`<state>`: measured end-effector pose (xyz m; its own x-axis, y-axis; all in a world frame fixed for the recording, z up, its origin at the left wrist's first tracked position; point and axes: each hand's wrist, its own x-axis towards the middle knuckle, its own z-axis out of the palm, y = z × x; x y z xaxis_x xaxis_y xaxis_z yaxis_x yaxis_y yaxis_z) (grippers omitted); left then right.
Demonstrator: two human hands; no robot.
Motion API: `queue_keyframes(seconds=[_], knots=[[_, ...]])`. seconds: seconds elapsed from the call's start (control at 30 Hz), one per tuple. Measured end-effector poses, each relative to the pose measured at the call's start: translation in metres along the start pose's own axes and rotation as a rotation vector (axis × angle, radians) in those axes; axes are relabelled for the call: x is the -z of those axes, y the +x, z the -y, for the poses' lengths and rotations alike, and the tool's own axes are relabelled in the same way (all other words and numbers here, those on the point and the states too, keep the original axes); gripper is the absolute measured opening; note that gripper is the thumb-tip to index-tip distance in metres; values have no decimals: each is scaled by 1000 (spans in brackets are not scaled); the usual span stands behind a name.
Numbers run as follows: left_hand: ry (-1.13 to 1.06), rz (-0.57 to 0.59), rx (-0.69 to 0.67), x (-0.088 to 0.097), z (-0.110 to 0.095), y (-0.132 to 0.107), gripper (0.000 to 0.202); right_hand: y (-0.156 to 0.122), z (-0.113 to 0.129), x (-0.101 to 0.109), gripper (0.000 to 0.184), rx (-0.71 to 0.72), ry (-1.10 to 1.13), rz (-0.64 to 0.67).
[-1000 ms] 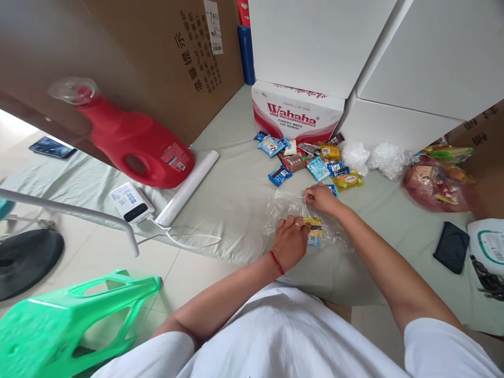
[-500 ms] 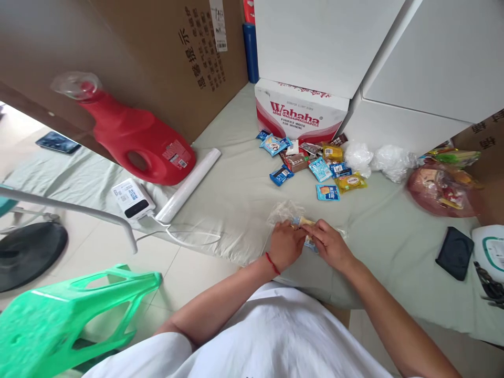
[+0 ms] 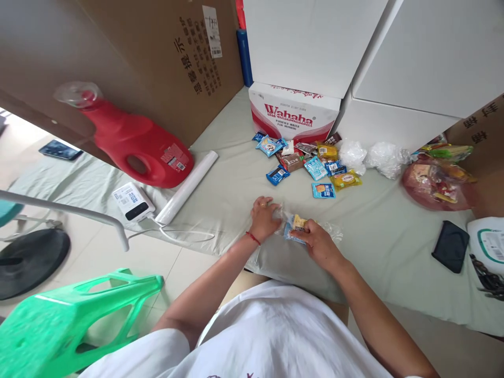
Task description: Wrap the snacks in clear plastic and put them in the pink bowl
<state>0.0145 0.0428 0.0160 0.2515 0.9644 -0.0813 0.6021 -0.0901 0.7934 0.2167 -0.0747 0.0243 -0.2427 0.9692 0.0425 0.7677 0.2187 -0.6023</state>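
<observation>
A clear plastic bag [image 3: 329,229] with snack packets [image 3: 296,226] inside lies on the pale green sheet [image 3: 232,189] in front of me. My left hand [image 3: 263,218], a red string at its wrist, has its fingers curled on the bag's left end. My right hand [image 3: 318,242] pinches the bag and the packets from the near side. Beyond the hands, a loose pile of small snack packets [image 3: 311,160] lies in front of a Wahaha carton [image 3: 293,113].
A red detergent jug [image 3: 134,142], a white roll [image 3: 187,186] and a power bank [image 3: 132,201] with cable lie at left. Crumpled clear bags [image 3: 370,156], a red bag of snacks [image 3: 437,184] and a dark pouch [image 3: 449,247] are at right. A green stool [image 3: 71,315] stands on the floor.
My right hand came back from the bag's far edge to the packets near me. My left hand then slid left and away to the bag's left end.
</observation>
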Motion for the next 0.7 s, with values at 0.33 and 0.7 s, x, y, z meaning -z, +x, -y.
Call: queue_keyframes(seconds=[0.33, 0.7], knots=[[-730, 176, 189, 28, 20, 9, 19, 4, 10, 5, 42, 7, -13, -41], [-686, 216, 185, 32, 23, 8, 87, 6, 6, 14, 56, -106, 104, -16]])
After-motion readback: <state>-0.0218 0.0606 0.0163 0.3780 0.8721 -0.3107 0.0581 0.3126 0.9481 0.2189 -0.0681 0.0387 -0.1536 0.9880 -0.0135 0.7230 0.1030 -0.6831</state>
